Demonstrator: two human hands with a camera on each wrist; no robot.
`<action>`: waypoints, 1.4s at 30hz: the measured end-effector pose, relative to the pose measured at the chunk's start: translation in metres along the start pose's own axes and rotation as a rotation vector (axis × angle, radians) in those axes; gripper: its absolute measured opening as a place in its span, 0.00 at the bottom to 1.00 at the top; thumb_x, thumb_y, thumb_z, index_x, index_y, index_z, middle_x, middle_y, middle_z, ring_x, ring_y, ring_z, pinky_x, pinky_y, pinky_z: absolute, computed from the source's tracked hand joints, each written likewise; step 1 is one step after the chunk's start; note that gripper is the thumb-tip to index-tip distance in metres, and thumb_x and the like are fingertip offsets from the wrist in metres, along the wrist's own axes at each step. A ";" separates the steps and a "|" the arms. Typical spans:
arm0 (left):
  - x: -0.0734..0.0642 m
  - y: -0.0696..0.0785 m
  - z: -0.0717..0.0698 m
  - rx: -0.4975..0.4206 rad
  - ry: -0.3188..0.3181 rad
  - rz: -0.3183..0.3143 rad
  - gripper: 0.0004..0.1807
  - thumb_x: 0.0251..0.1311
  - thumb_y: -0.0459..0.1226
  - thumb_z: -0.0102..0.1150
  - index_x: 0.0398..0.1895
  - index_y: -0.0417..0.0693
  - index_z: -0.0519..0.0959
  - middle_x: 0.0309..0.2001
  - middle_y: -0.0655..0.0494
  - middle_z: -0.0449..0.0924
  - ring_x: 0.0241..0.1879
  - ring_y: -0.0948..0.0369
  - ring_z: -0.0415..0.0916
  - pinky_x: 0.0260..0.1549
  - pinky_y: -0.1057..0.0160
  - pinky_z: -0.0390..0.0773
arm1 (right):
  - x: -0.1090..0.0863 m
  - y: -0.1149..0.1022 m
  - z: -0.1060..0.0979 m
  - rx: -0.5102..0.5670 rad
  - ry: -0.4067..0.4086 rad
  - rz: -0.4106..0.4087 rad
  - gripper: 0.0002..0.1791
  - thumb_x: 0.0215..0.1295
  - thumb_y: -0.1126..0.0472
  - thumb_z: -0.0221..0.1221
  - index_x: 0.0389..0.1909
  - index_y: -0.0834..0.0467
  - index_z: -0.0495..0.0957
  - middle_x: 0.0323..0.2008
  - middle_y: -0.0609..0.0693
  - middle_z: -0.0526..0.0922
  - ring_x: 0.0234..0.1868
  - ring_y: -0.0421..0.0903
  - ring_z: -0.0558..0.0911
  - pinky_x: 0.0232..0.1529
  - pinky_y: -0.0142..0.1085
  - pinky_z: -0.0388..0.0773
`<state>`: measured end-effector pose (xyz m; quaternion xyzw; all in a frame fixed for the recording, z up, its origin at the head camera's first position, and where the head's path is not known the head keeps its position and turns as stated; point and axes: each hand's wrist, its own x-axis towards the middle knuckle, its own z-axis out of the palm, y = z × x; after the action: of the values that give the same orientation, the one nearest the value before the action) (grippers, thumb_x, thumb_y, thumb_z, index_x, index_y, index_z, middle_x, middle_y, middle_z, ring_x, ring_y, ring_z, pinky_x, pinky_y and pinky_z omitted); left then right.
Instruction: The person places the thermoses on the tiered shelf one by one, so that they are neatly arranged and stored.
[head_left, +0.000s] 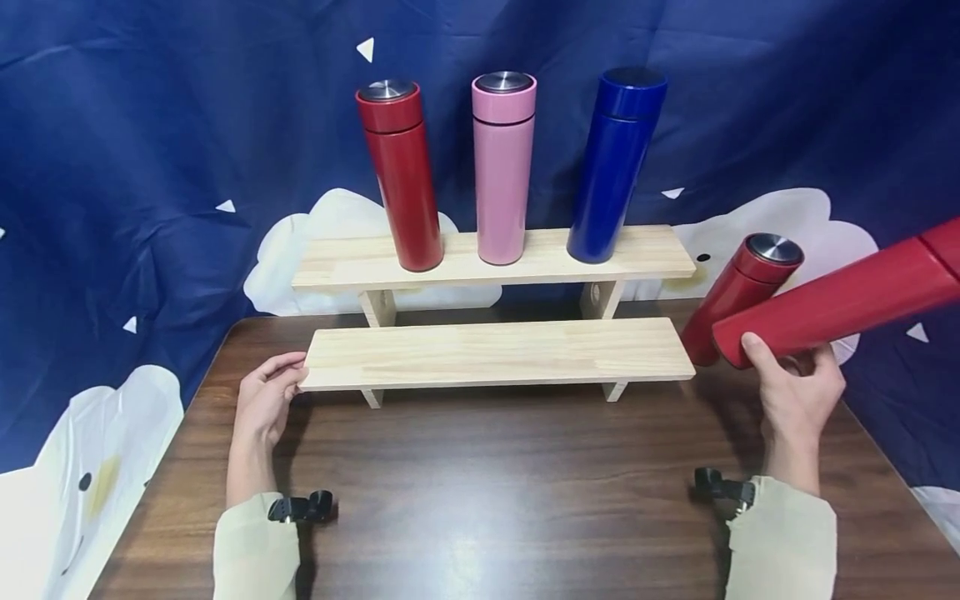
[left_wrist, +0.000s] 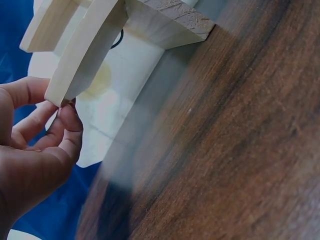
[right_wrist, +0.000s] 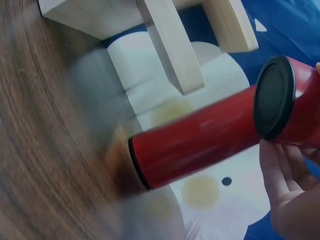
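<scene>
Firstly, markings: lettering on the bottles, if any, too small to tell. Directions as on a dial laid over the head view.

Surface and room: backdrop [head_left: 150,167], dark blue cloth printed with white cloud shapes and small triangles; table [head_left: 465,467], brown wood grain, a bright reflection at 6 o'clock.

Counted, left to right:
– Left hand [head_left: 266,396], one, at 8 o'clock; thumb and fingers nearly together, pinching the near-left end of the lower board [head_left: 487,354].
– Boards, two, pale wood: the lower at the centre, the upper board [head_left: 337,265] behind it towards 12.
– Bottles on the upper board, three, upright: red bottle [head_left: 405,179] at 11, steel-coloured top; pink bottle [head_left: 502,171] at 12, likewise; blue bottle [head_left: 618,171] between 1 and 2, dark top.
– Standing red bottle [head_left: 729,293], one, at 3, on the table past the boards' right ends.
– Right hand [head_left: 798,396], one, between 3 and 4; spread about a bottle's width, gripping the held red bottle [head_left: 847,292] near its base.
– Held bottle, one, at 3, aslant before the standing one, base towards 8, cap end leaving the frame towards 2.

Bottles in all: five, three red.
</scene>
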<state>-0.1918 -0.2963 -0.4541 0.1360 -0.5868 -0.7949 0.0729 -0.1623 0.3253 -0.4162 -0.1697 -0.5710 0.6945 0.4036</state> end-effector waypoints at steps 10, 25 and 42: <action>0.001 -0.001 0.001 0.002 0.013 0.007 0.13 0.61 0.17 0.56 0.42 0.36 0.85 0.31 0.56 0.83 0.30 0.64 0.76 0.28 0.71 0.74 | -0.008 -0.003 0.016 0.009 -0.058 -0.031 0.27 0.43 0.76 0.74 0.48 0.58 0.85 0.41 0.50 0.84 0.37 0.42 0.81 0.38 0.26 0.76; 0.000 0.000 0.001 0.026 0.032 -0.002 0.13 0.61 0.18 0.56 0.41 0.37 0.85 0.32 0.56 0.83 0.30 0.64 0.77 0.28 0.71 0.74 | -0.022 -0.007 0.040 -0.083 -0.154 -0.021 0.29 0.46 0.71 0.76 0.53 0.57 0.82 0.45 0.49 0.82 0.42 0.42 0.81 0.41 0.24 0.77; -0.001 0.000 -0.002 0.021 0.019 0.004 0.13 0.61 0.18 0.57 0.41 0.38 0.85 0.32 0.56 0.83 0.31 0.64 0.77 0.29 0.71 0.74 | -0.040 -0.004 0.072 -0.066 -0.238 -0.017 0.29 0.49 0.69 0.75 0.55 0.56 0.81 0.46 0.50 0.82 0.44 0.44 0.81 0.45 0.27 0.77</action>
<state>-0.1907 -0.2977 -0.4544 0.1431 -0.5947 -0.7872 0.0783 -0.1862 0.2484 -0.4008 -0.0943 -0.6390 0.6869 0.3331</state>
